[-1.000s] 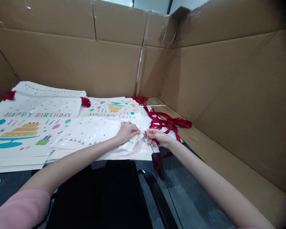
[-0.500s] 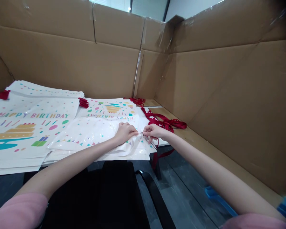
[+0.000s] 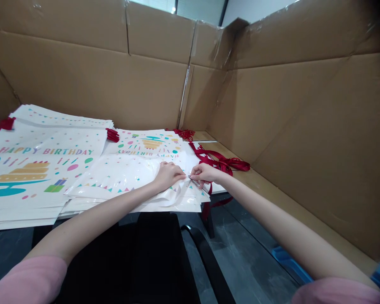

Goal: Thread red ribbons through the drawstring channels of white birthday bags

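Note:
My left hand (image 3: pixel 170 176) lies on a white printed gift bag (image 3: pixel 131 171), its fingertips pinching the bag near the right-hand edge. Close beside it, my right hand (image 3: pixel 204 174) grips a thin metal tool (image 3: pixel 200 186) with a small dark loop by the fingertips; its exact kind is too small to tell. The tool's shaft slants down to the right over the bag's corner. Where the tool meets the bag is partly hidden by my fingers. Red ribbons (image 3: pixel 220 160) lie just behind my right hand, and one strand hangs past the table edge.
At the left lies a stack of Happy Birthday bags (image 3: pixel 47 139) with red ribbon handles (image 3: pixel 112 135). Cardboard walls (image 3: pixel 91 84) stand behind and on the right. A black chair (image 3: pixel 158 257) is below the table edge, and a blue object (image 3: pixel 291 264) is on the floor.
The view has shifted slightly. Both hands keep nearly the same place at the bag's edge, while the tool in my right hand shows a little more of its shaft.

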Tool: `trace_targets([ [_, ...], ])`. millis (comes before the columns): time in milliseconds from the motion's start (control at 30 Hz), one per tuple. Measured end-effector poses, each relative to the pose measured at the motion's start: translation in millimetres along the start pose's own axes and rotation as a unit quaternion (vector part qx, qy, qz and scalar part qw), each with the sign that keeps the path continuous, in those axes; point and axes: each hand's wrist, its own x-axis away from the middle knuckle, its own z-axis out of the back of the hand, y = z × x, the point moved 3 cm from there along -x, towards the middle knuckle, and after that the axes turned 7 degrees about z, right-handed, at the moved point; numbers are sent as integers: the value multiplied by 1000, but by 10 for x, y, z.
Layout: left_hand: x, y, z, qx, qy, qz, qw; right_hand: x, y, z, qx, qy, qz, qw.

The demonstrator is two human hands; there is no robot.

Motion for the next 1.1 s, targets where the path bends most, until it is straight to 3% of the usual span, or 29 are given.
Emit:
trace_targets([
  [467,-11,3,-17,-12,-13,-6,1000,-36,-92,-17,26,-17,-38,999],
  [800,-4,27,13,-20,-57,-23,998,-161,-123,37,96,-84,-75,989],
  [967,82,23,50,-51,-83,-84,992,-172,-98,43,97,-84,-83,988],
  [1100,137,52,44,-101,-70,-135,983,-165,-93,39,82,-81,-88,989],
])
